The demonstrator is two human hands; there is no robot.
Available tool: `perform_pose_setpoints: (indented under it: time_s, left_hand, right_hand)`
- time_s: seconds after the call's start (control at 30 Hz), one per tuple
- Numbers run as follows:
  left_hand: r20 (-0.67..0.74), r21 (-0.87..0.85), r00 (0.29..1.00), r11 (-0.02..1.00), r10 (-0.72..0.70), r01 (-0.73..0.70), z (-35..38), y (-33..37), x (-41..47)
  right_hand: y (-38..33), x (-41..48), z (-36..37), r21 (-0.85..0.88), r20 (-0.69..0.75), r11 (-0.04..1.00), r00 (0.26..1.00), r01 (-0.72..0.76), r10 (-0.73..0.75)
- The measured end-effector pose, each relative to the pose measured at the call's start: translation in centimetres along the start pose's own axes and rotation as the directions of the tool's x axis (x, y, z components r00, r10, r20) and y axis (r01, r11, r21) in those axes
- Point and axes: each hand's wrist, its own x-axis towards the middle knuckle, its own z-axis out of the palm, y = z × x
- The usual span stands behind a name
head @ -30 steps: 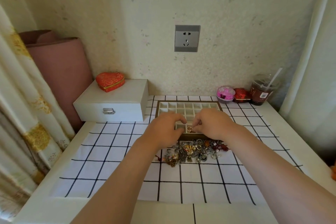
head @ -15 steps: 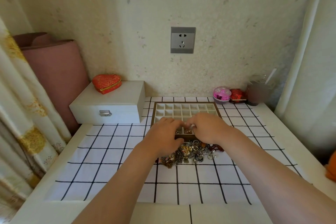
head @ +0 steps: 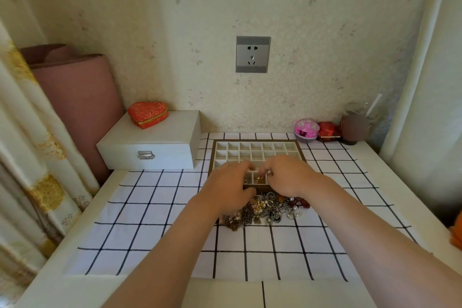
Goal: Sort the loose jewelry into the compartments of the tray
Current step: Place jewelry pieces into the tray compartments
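A brown-framed tray (head: pixel 257 142) with several small white compartments lies on the checked cloth near the wall. Just in front of it sits a heap of loose jewelry (head: pixel 265 210): gold, silver and dark red pieces with pearls. Both hands hover over the tray's front row. My left hand (head: pixel 228 189) has curled fingers reaching over the front-left compartments. My right hand (head: pixel 287 175) pinches a small pale ring-like piece above a front compartment that holds a small gold item (head: pixel 260 178). The hands hide the front row's other contents.
A white latched box (head: pixel 150 147) with a red heart-shaped case (head: pixel 147 114) stands left of the tray. A pink tin (head: pixel 306 129), a red box (head: pixel 327 130) and a drink cup (head: pixel 355 127) line the back right. A curtain (head: pixel 30 157) hangs at the left.
Both hands stay over the tray's front row. The right hand's fingers have shifted slightly and now pinch a pale piece. The camera has tilted a little.
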Motion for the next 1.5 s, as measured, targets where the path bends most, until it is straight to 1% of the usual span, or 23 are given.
perform_pose_setpoints:
  time_s: [0.07, 0.2, 0.3, 0.37, 0.5, 0.6, 0.73, 0.87, 0.97, 1.1, 1.17, 1.2, 1.27, 1.3, 1.37, 1.43, 1.5]
  left_hand:
    - [-0.02, -0.028, 1.0, 0.999, -0.022, 0.021, -0.6, -0.2, -0.1]
    - [-0.017, 0.005, 1.0, 1.0, -0.008, 0.008, -1.3, -0.5, -0.2]
    - [-0.015, 0.007, 1.0, 1.0, -0.011, 0.011, -1.4, -0.7, -0.3]
    - [-0.009, 0.004, 1.0, 1.0, -0.013, 0.013, -1.3, -0.8, -0.3]
    - [-0.01, 0.007, 1.0, 1.0, 0.0, 0.0, -1.1, -0.8, -0.3]
    - [-0.012, 0.006, 1.0, 1.0, 0.0, 0.001, -1.0, -0.8, -0.2]
    - [0.0, -0.009, 1.0, 1.0, 0.027, -0.027, -0.9, -0.8, -0.2]
    - [0.068, 0.031, 0.996, 0.998, 0.051, -0.053, -0.5, -0.3, -0.2]
    - [0.097, 0.038, 0.995, 0.999, 0.014, -0.018, -0.4, 0.0, -0.1]
    - [0.136, -0.054, 0.989, 0.996, -0.058, 0.066, -0.1, 0.5, 0.1]
    - [0.16, -0.079, 0.985, 0.993, -0.07, 0.083, 0.0, 0.7, 0.1]
    - [0.164, -0.059, 0.984, 0.995, -0.066, 0.076, 0.1, 0.8, 0.0]
    - [0.14, 0.006, 0.989, 0.998, -0.056, 0.055, 0.1, 0.7, 0.0]
    - [0.112, 0.018, 0.992, 0.999, -0.05, 0.049, 0.1, 0.7, -0.1]
    - [0.04, -0.022, 0.998, 0.999, -0.038, 0.039, -0.1, 0.6, -0.1]
    - [-0.013, -0.081, 0.999, 0.996, -0.047, 0.046, -0.3, 0.6, 0.0]
    - [-0.04, -0.105, 0.997, 0.993, -0.063, 0.058, -0.6, 0.5, 0.0]
  right_hand:
    - [0.1, 0.0, 0.1, -0.01, -0.002, 1.0, 1.0, 0.003, -0.003]
    - [-0.2, -0.1, -0.5, -0.012, -0.064, 0.999, 0.997, 0.045, -0.046]
    - [-0.6, 0.0, -0.2, -0.041, 0.021, 0.998, 0.999, 0.039, -0.039]
    - [-0.8, 0.1, 0.1, -0.058, 0.045, 0.997, 0.998, 0.042, -0.039]
    - [-0.9, 0.1, -0.1, -0.042, -0.05, 0.998, 0.998, 0.047, -0.049]
    - [-0.7, 0.1, -0.4, -0.074, -0.1, 0.997, 0.994, 0.03, -0.037]
    - [0.0, 0.3, -0.8, -0.065, -0.009, 0.995, 0.997, 0.073, -0.074]
    - [0.0, 0.9, -0.3, -0.133, -0.039, 0.987, 0.995, 0.087, -0.093]
    - [0.0, 1.3, 0.2, -0.195, -0.069, 0.976, 0.991, 0.1, -0.115]
    - [0.0, 1.3, 0.2, -0.171, -0.137, 0.974, 0.975, 0.152, -0.176]
    - [0.0, 1.3, 0.0, -0.162, -0.156, 0.976, 0.973, 0.142, -0.168]
    - [0.1, 1.3, 0.0, -0.164, -0.155, 0.979, 0.977, 0.123, -0.149]
    - [0.3, 1.2, -0.1, -0.143, -0.129, 0.986, 0.986, 0.087, -0.105]
    - [0.3, 1.1, -0.1, -0.103, -0.105, 0.991, 0.99, 0.083, -0.094]
    - [0.4, 0.8, 0.0, -0.036, -0.058, 0.994, 0.992, 0.106, -0.108]
    - [0.3, 0.8, 0.0, -0.039, -0.047, 0.99, 0.989, 0.138, -0.139]
    - [0.4, 0.9, 0.2, -0.019, -0.054, 0.991, 0.989, 0.134, -0.135]
